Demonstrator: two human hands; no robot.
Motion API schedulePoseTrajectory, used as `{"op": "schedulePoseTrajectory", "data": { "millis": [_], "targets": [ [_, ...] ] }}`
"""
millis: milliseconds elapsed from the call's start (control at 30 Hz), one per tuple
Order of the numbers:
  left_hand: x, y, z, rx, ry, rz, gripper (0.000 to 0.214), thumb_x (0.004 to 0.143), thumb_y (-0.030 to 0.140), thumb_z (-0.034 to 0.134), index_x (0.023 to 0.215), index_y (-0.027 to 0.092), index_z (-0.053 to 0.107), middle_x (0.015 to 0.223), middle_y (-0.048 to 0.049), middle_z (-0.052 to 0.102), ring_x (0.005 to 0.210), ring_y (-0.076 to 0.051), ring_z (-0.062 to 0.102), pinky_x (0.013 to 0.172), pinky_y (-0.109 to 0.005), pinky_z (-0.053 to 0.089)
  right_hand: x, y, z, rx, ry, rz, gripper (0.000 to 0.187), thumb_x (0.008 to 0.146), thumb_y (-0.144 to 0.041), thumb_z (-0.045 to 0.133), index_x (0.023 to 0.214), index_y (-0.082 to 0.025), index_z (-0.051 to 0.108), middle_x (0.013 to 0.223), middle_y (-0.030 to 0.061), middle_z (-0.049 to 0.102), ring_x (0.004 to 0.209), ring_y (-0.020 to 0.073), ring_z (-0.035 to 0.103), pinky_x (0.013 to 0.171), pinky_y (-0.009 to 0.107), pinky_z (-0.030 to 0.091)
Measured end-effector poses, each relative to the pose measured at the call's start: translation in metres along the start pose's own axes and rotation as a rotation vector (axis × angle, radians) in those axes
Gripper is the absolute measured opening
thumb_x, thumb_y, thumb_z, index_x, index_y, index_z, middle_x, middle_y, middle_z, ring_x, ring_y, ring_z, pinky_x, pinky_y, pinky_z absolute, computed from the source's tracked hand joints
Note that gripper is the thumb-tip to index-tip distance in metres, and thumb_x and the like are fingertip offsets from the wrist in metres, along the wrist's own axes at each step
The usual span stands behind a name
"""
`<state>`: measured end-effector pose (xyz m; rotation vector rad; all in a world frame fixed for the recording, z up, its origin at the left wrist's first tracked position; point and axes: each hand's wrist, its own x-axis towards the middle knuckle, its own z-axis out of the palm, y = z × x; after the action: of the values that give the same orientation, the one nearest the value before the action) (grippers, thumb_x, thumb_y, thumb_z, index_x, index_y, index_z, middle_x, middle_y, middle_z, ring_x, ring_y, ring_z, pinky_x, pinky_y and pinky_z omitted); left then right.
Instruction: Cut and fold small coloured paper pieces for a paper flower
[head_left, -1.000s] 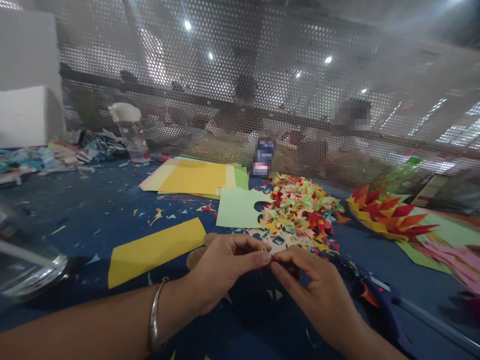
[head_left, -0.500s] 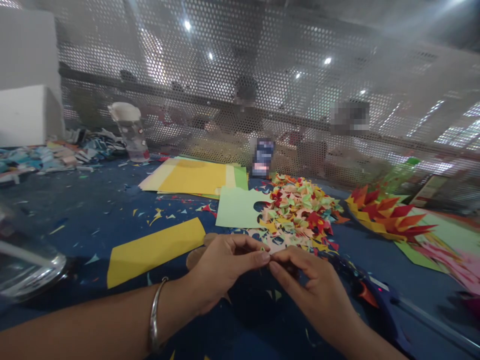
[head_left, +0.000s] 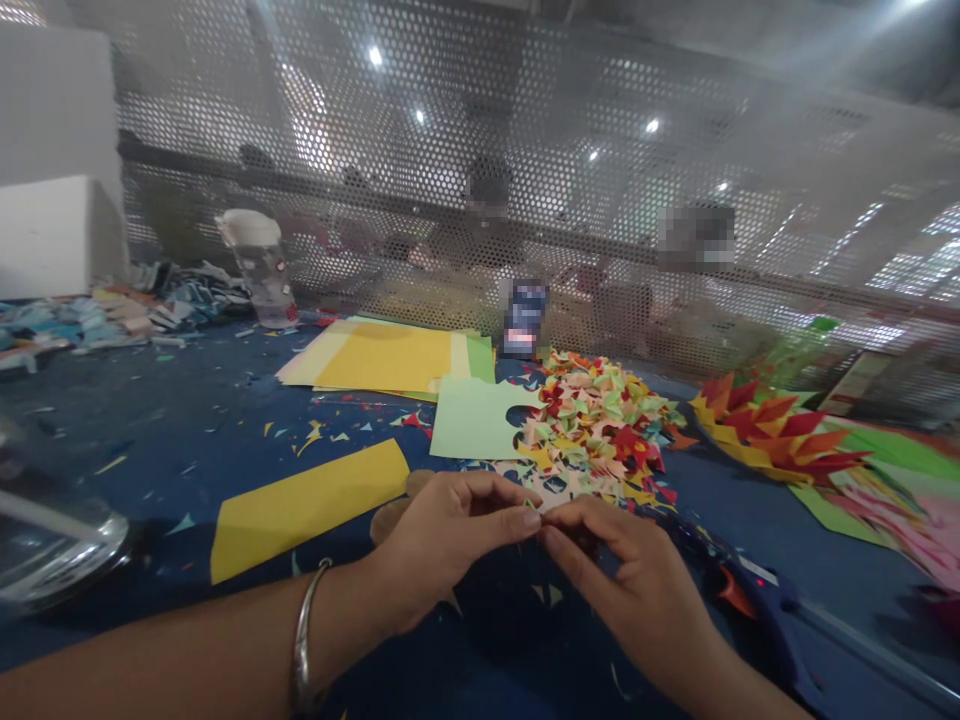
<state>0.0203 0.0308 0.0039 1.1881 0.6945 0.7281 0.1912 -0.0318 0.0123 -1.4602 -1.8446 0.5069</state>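
My left hand [head_left: 457, 530], with a silver bangle [head_left: 301, 640] at the wrist, is closed in a pinch at the middle front. Its fingertips meet those of my right hand [head_left: 622, 560], also pinching. Whatever lies between them is tiny and mostly covered; only a pale speck shows. Just beyond the fingers spreads a pile of small cut paper pieces [head_left: 600, 410] in red, yellow, green and peach. A light green sheet [head_left: 472, 420] with a scalloped, cut-out edge touches the pile. Brown round pieces [head_left: 386, 520] show partly behind my left hand.
A dark blue glue gun [head_left: 765, 590] lies right of my right hand. A yellow paper strip [head_left: 311, 510] is at left, stacked paper sheets [head_left: 382, 355] behind it. An orange-red pointed paper piece [head_left: 780, 430] stands right. A clear bottle [head_left: 262, 275] and phone [head_left: 525, 318] stand near the mesh screen [head_left: 375, 220].
Both hands keep their pinch at nearly the same spot, with only slight finger movement. The view has shifted a little.
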Motion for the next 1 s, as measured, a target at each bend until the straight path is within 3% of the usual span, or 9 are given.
{"op": "schedulePoseTrajectory", "data": {
  "millis": [333, 1000],
  "targets": [
    [0.004, -0.001, -0.013, -0.073, -0.178, 0.001, 0.026, 0.069, 0.024, 0.074, 0.095, 0.018, 0.071, 0.097, -0.0066, 0.072, 0.091, -0.017, 0.062, 0.090, -0.032, 0.041, -0.002, -0.001, -0.003, 0.003, 0.012, 0.004, 0.017, 0.088, -0.033, 0.051, 0.080, -0.022, 0.061, 0.069, -0.0015, 0.059, 0.060, 0.0128, 0.052, 0.056, 0.026, 0.041],
    [0.004, -0.001, -0.014, -0.006, -0.142, 0.009, 0.024, 0.068, 0.025, 0.075, 0.092, 0.021, 0.073, 0.090, -0.0034, 0.073, 0.084, -0.015, 0.063, 0.084, -0.029, 0.045, -0.002, -0.001, -0.003, 0.000, 0.001, 0.002, 0.017, 0.088, -0.032, 0.051, 0.080, -0.021, 0.062, 0.069, -0.0012, 0.060, 0.061, 0.0123, 0.054, 0.056, 0.025, 0.042]
  ]
}}
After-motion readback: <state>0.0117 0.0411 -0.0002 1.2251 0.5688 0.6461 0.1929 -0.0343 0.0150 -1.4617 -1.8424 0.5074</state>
